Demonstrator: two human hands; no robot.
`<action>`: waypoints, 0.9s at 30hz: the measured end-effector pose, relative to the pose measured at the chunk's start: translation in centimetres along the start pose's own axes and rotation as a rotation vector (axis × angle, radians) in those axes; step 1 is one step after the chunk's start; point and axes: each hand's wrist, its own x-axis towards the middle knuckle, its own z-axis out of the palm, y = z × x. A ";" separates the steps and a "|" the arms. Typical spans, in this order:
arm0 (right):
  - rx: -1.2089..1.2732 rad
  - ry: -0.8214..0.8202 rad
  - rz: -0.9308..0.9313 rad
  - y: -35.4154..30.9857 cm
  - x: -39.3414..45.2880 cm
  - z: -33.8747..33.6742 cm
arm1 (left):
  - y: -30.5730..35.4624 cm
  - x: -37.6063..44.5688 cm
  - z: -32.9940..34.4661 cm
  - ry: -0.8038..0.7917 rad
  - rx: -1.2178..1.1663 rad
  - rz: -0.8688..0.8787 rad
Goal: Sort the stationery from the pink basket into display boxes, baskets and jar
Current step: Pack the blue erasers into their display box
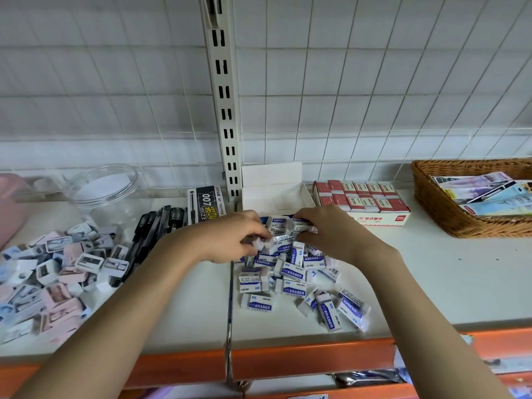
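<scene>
Both hands work at the far edge of the eraser pile [299,280], which lies on the shelf [431,283] just in front of the open white box [276,191]. The left hand [233,240] has its fingers curled around a couple of white erasers; the right hand [328,228] has its fingers curled over a small bunch of wrapped ones, held right at the box's front lip.

The likely risk is a spill: each hand holds several small, slick blocks at once, so one could slip out and drop back into the pile or slide toward the shelf's orange front edge [288,358]. Erasers nearest that edge could also be nudged off by a forearm.

How many erasers each hand holds is hard to tell, since the fingers cover them. The inside of the white box is mostly hidden behind the hands. The pink basket [11,205], left of the box past the clear jar [100,188], is cut off and blurred. The wicker basket [449,208], right of the box, is also cropped.
</scene>
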 end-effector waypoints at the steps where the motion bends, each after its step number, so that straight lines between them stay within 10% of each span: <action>1: 0.002 0.002 0.000 0.0 0.0 0.0 | -0.1 0.3 0.0 -0.014 0.016 -0.007; 27: 0.027 0.084 0.030 0.4 -0.1 1.1 | -0.5 0.5 2.8 0.635 -0.127 0.221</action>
